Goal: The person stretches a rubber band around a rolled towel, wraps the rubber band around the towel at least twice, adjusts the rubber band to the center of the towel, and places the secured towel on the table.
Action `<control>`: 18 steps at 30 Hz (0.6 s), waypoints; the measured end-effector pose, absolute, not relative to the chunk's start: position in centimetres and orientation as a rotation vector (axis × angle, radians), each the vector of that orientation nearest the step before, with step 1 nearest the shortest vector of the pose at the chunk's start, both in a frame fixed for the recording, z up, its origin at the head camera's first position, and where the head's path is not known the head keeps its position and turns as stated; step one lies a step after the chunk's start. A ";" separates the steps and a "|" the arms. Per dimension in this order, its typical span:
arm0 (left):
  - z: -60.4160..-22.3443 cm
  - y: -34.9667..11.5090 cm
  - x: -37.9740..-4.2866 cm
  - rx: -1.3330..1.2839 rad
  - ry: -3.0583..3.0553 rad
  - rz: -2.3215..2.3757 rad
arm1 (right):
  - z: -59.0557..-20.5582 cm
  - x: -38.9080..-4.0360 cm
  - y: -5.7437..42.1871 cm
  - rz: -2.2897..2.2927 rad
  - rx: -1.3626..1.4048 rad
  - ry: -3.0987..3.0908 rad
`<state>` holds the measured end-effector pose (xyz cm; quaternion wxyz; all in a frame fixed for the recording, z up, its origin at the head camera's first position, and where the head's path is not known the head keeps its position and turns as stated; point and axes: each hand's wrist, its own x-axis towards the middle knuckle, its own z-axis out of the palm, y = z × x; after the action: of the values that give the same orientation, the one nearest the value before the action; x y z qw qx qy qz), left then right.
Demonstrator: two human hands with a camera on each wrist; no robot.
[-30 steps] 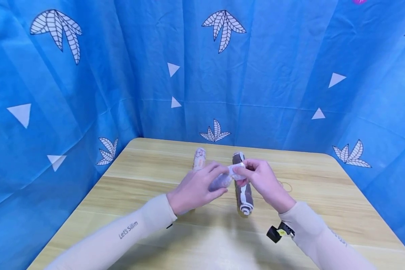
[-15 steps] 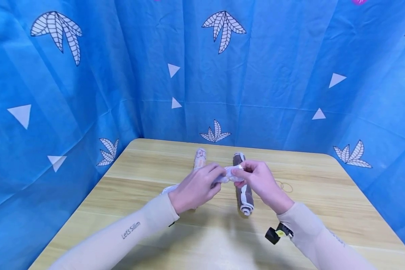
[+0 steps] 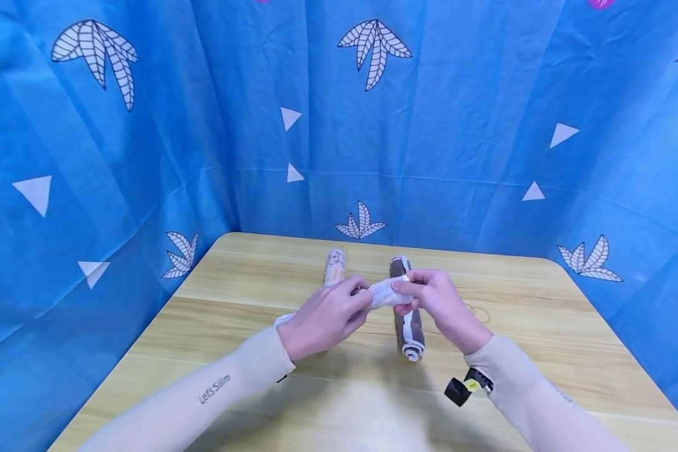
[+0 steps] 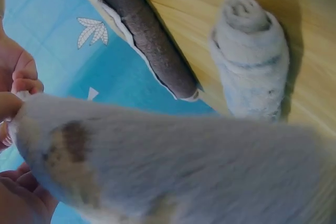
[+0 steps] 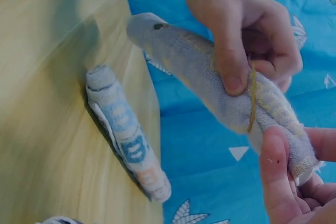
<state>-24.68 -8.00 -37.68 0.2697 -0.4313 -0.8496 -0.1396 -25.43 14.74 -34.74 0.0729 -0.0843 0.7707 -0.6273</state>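
Observation:
A rolled pale towel with brown patches is held between both hands above the table. My left hand grips the roll partway along, its thumb and fingers close to a yellow rubber band that loops around the towel. Pinched at the towel's other end are the thumb and fingers of my right hand. In the left wrist view the held towel fills the lower part and looks blurred. The right wrist view shows its far end free beyond the left hand.
On the wooden table lie a brown-and-white rolled towel and a pale printed rolled towel. Thin rubber bands lie right of the right hand. Blue patterned curtain surrounds the table's back and sides.
My left hand has shifted slightly left along the towel, so more of it shows between the hands. The right hand stays nearly in place. The towels on the table have not moved.

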 end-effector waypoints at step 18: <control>-37.3 -8.4 -24.7 -1.087 -2.587 -0.620 | -35.4 -25.6 15.0 -1.722 -0.445 2.423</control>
<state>-24.73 -8.44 -37.25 0.1337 -0.3748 -0.8922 -0.2139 -25.61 14.97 -35.37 0.0678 -0.1476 0.8043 -0.5716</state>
